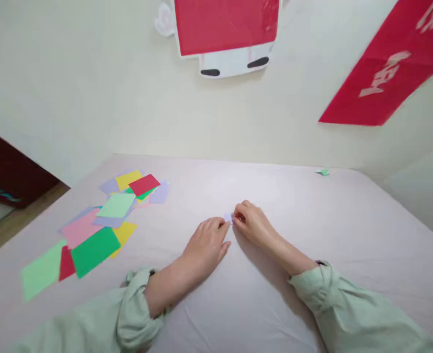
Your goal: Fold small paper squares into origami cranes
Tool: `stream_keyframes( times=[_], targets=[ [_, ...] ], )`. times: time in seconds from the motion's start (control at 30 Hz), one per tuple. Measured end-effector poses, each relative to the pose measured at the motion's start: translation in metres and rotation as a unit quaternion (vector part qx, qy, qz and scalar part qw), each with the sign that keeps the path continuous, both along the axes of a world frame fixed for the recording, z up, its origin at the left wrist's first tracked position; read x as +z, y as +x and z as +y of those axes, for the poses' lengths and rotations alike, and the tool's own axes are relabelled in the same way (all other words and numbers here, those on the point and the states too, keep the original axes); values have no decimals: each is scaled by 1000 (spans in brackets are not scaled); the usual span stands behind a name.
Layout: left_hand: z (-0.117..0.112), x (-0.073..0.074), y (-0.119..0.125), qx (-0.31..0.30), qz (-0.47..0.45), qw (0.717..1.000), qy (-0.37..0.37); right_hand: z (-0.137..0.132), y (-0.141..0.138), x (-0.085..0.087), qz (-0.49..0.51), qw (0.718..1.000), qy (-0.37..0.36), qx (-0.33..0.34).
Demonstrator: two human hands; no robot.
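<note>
- Your right hand [255, 224] pinches the lilac paper [228, 217]; whether your left hand [208, 243] grips, I can't tell.
- Folding seems underway; creasing would need aligned edges.

A single view, worn on the person's head, looks forward and down over the bench [348, 220] toward the wall [238, 122] behind it. The sleeves [139, 309] enter from the bottom corners, and the left hand [207, 240] and right hand [251, 220] sit near the middle of the frame, within arm's reach of the lens. The bench's far edge crosses around mid-height, its sides spreading toward the viewer; the wall fills most of the upper part, and the top border crops a red banner [389, 63].
</note>
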State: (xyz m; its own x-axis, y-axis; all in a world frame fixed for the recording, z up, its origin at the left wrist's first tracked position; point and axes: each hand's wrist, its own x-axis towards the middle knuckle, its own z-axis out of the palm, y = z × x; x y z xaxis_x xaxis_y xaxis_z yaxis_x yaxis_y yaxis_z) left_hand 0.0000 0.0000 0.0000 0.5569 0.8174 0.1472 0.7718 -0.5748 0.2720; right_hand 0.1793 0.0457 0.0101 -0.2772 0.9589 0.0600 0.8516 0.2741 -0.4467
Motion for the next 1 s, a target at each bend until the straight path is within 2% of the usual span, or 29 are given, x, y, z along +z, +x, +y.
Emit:
stream_keyframes(
  times=[0.13, 0.4, 0.7, 0.87, 1.0],
  targets=[
    [2, -1, 1, 1, 3, 1000, 1, -2, -2, 2, -1, 1000, 8, 4],
    [-4, 8, 1, 4, 29, 1000, 1, -3, 0, -2, 5, 1000, 25, 1],
    [-14, 3, -7, 34, 29, 998, 46, -3, 2, -2, 3, 1000, 30, 1],
    [-7, 2, 2, -4, 19, 999, 35, -4, 1, -2, 0, 1000, 30, -2],
    [-3, 2, 7, -2, 19, 1000, 11, -3, 1, -2, 2, 1000, 31, -4]
  ],
)
